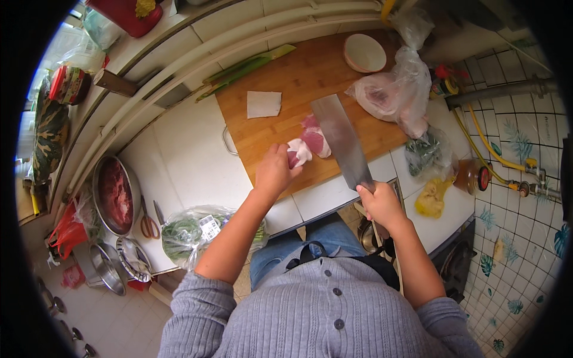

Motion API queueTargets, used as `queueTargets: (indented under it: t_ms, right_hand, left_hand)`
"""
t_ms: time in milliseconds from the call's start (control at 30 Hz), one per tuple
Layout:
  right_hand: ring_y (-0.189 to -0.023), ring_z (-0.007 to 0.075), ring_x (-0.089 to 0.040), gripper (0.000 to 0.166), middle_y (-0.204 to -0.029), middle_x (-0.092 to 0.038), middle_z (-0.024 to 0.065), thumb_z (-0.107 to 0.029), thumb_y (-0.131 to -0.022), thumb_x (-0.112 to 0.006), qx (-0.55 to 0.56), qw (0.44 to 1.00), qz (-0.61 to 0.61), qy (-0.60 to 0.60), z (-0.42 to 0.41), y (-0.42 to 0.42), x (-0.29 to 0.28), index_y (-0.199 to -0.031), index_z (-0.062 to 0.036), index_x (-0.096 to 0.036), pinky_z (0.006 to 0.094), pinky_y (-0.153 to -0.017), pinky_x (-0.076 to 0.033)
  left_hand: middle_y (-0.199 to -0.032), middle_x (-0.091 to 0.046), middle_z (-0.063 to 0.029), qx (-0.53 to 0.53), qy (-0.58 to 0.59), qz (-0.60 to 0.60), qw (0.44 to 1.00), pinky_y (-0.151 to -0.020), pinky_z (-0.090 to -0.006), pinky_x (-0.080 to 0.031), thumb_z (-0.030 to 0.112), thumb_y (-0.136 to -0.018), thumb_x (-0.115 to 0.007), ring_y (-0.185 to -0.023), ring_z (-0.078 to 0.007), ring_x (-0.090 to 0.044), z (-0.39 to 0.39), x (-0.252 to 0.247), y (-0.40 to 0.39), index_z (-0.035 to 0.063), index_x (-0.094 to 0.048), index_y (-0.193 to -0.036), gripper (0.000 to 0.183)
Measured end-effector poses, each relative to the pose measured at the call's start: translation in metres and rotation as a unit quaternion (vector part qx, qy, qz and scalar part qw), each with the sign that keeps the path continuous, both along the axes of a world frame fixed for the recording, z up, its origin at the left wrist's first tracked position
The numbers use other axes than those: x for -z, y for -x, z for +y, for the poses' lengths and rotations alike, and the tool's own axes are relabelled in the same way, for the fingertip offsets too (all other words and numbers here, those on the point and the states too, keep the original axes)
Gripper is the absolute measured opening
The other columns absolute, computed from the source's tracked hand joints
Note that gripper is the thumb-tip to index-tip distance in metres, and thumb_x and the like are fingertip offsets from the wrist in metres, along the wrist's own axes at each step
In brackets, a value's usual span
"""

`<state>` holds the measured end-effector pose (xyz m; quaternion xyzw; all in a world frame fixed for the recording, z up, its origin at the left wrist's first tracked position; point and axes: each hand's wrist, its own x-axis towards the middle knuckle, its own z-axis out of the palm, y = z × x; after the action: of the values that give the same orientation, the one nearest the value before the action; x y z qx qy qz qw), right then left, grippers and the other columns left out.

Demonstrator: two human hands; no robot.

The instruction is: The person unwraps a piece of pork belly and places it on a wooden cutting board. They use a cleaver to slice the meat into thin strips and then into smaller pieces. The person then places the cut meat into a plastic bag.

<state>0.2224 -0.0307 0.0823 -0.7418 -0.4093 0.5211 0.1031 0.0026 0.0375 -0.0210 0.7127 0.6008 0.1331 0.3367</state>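
Observation:
My right hand (380, 203) grips the handle of a broad steel cleaver (338, 134), whose blade lies over the wooden cutting board (268, 134). Between the fingers of my left hand (275, 170) is a piece of raw meat with white fat (299, 152), near the board's front edge. Another piece of raw pink meat (315, 136) rests on the board between that piece and the blade, partly hidden by the cleaver. Behind my left hand lies a folded white paper or cloth square (264, 104) on the board. The underside of the held piece is hidden.
Green stalks (246, 67), a white bowl (365, 53) and bagged raw meat (389, 96) occupy the back of the board. Bagged greens (188, 232), scissors (149, 226), a knife (159, 211) and a metal bowl of dark red meat (116, 197) stand left. A lidded jar (468, 176) is right.

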Motion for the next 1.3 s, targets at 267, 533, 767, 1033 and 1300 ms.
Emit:
queueTargets:
  t_ms: [267,533,767,1033,1300]
  right_hand:
    - [-0.071,0.0412,-0.058,0.022,-0.072,-0.06,0.0225,-0.021,-0.083,-0.047,-0.224,0.955,-0.154,-0.122,-0.003,0.037,0.02,-0.082,-0.0032,-0.061,0.047,-0.066,-0.047]
    - [-0.069,0.0383,-0.062,0.019,-0.072,-0.062,0.0229,-0.013,-0.08,-0.047,-0.33,0.913,-0.226,-0.082,0.004,0.034,0.037,-0.08,0.0003,-0.061,0.0454,-0.066,-0.049]
    - [-0.077,0.0376,-0.063,0.019,-0.079,-0.063,0.0231,-0.01,-0.076,-0.049,-0.367,0.9,-0.237,-0.005,0.034,0.053,0.042,-0.08,0.0003,-0.064,0.0439,-0.07,-0.05]
    - [-0.083,0.0395,-0.061,0.02,-0.085,-0.062,0.0242,-0.01,-0.077,-0.049,-0.33,0.923,-0.182,-0.08,0.079,0.105,0.07,-0.085,0.0003,-0.064,0.0452,-0.073,-0.048]
    - [-0.081,0.0394,-0.058,0.027,-0.083,-0.062,0.0225,-0.026,-0.085,-0.048,-0.238,0.965,-0.069,-0.081,0.059,0.028,0.026,-0.088,-0.0027,-0.063,0.0471,-0.072,-0.045]
  left_hand:
    - [-0.097,-0.053,-0.0137,-0.072,-0.162,0.011,0.984,-0.076,-0.0384,-0.044,0.023,-0.062,-0.076,-0.09,-0.033,-0.051,-0.019,0.004,0.022,0.0025,-0.056,-0.094,0.042]
    - [-0.087,-0.054,-0.0106,-0.016,-0.23,-0.025,0.973,-0.069,-0.0396,-0.043,0.009,-0.063,-0.07,-0.08,-0.031,-0.052,-0.016,0.031,0.014,0.0074,-0.06,-0.095,0.033]
    - [-0.094,-0.057,-0.0109,-0.042,-0.204,-0.043,0.977,-0.072,-0.0391,-0.044,0.004,-0.063,-0.069,-0.085,-0.0312,-0.054,-0.018,0.039,0.006,0.0076,-0.06,-0.102,0.04]
    - [-0.098,-0.056,-0.0127,-0.041,-0.246,-0.06,0.967,-0.071,-0.038,-0.047,0.005,-0.069,-0.064,-0.089,-0.0308,-0.055,-0.013,0.03,0.009,0.0084,-0.06,-0.101,0.032]
    - [-0.092,-0.054,-0.0111,-0.06,-0.156,-0.052,0.984,-0.067,-0.0348,-0.047,0.005,-0.073,-0.06,-0.084,-0.0288,-0.056,-0.013,0.016,0.006,0.0082,-0.056,-0.086,0.014]
